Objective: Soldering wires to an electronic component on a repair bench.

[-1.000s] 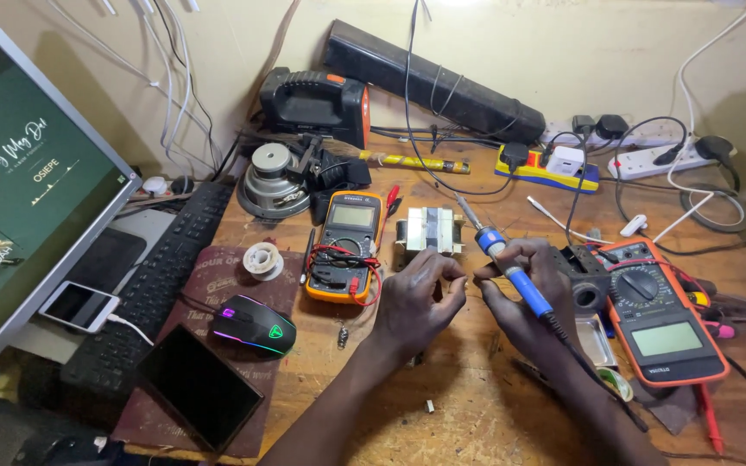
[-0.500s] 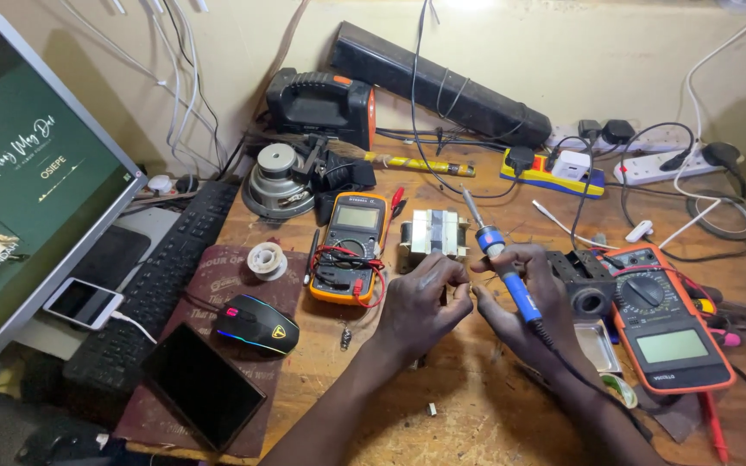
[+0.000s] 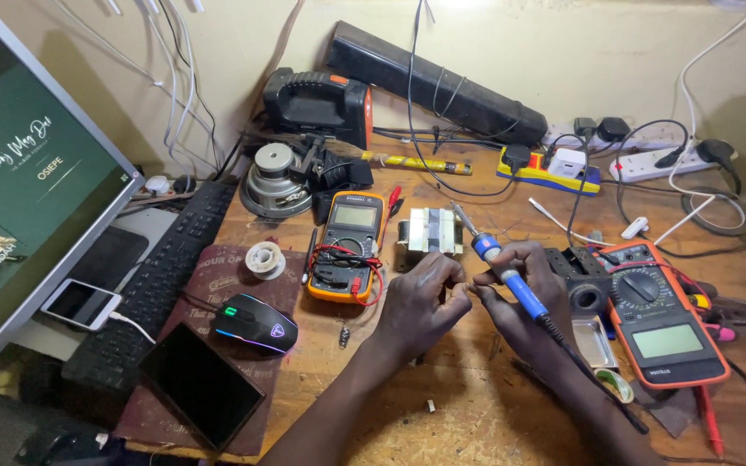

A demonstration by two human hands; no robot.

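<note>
Blue-handled soldering iron [image 3: 511,280] lies gripped in our right hand [image 3: 524,302], tip towards the small transformer [image 3: 429,233], beside our left hand [image 3: 420,302], fingers pinched together.

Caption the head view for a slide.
Right hand holds blue soldering iron beside left hand, near small transformer.

The right hand [image 3: 520,298] tilted the soldering iron [image 3: 502,267] slightly more upright.
</note>
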